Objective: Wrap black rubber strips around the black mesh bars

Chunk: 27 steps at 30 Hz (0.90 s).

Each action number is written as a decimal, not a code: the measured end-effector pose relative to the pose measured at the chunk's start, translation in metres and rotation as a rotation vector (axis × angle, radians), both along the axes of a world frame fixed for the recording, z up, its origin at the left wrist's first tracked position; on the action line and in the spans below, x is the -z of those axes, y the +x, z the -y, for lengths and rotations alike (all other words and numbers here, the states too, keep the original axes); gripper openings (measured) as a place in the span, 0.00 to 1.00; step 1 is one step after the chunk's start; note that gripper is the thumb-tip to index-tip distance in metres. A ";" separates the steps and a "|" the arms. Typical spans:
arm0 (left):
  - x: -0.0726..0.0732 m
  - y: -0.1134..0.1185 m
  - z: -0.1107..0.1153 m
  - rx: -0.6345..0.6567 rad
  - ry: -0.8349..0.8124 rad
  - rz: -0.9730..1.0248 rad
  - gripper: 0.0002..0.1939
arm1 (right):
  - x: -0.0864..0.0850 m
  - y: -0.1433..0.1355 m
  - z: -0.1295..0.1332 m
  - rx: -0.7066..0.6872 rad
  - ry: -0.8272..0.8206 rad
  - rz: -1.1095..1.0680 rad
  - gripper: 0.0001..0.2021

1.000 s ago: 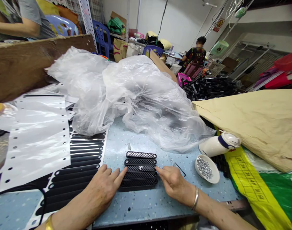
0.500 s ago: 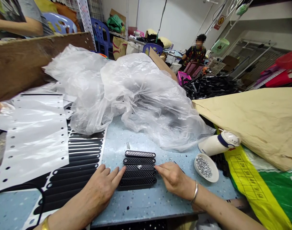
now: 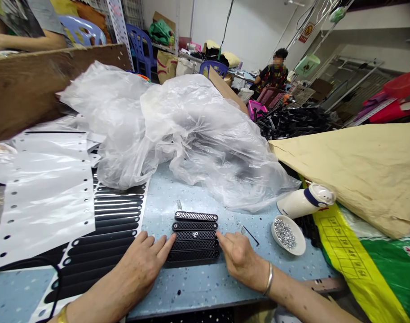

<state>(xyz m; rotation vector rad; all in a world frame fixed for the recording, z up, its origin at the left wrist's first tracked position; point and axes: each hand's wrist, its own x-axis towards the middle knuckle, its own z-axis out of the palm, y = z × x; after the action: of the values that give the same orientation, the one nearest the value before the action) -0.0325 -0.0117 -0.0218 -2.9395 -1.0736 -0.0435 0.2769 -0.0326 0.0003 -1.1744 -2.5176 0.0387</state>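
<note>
Several black textured strips (image 3: 196,245) lie stacked in a row on the speckled blue table (image 3: 191,291), with small silver pieces (image 3: 195,234) on a middle one. At their left ends, my left hand (image 3: 147,260) rests with its index fingertip against a strip and its fingers apart. My right hand (image 3: 241,258) touches the right ends with its index finger; its other fingers are curled, and nothing shows in them. A thin black rod (image 3: 251,236) lies just beyond my right hand. To the right is a white bowl (image 3: 288,235) of small silver pieces.
Crumpled clear plastic (image 3: 198,130) covers the table's back. A white bottle (image 3: 306,200) lies by the bowl, near brown paper (image 3: 353,166) and a yellow-green sack (image 3: 349,255). White sheets (image 3: 50,193) and black strips on backing (image 3: 100,251) are at left. Two people are beyond.
My right hand has turned and shifted slightly down and left, uncovering more of the thin black rod. My left hand stays at the strips' left ends.
</note>
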 end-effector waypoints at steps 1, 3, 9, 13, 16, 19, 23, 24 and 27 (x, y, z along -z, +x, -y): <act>-0.003 0.001 0.001 -0.005 -0.002 -0.007 0.32 | 0.000 -0.001 0.001 -0.010 0.032 0.022 0.20; -0.012 0.005 0.002 -0.021 -0.006 -0.021 0.32 | 0.001 -0.003 0.003 -0.018 0.062 0.043 0.21; -0.027 0.010 0.003 -0.025 -0.009 -0.021 0.32 | 0.003 -0.007 -0.007 0.164 -0.228 -0.314 0.13; -0.017 0.009 0.002 -0.028 0.013 0.001 0.31 | 0.008 -0.011 -0.015 0.264 -0.265 -0.409 0.09; -0.011 0.009 0.003 -0.039 0.023 0.000 0.31 | 0.009 -0.016 -0.015 0.334 -0.234 -0.423 0.09; -0.008 0.009 0.003 -0.043 0.028 -0.003 0.30 | 0.009 -0.022 -0.012 0.366 -0.180 -0.399 0.10; -0.003 0.010 0.003 -0.048 0.022 -0.003 0.29 | 0.005 -0.031 -0.006 0.355 -0.100 -0.309 0.14; -0.002 0.010 0.002 -0.052 0.023 -0.003 0.29 | 0.004 -0.032 -0.006 0.355 -0.087 -0.286 0.15; 0.002 0.010 0.003 -0.053 0.066 0.019 0.28 | 0.002 -0.032 -0.006 0.386 -0.067 -0.230 0.13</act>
<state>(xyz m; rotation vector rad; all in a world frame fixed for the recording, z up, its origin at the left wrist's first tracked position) -0.0224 -0.0146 -0.0241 -2.8568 -1.1293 -0.1047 0.2445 -0.0262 -0.0013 -1.5665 -2.0730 0.1505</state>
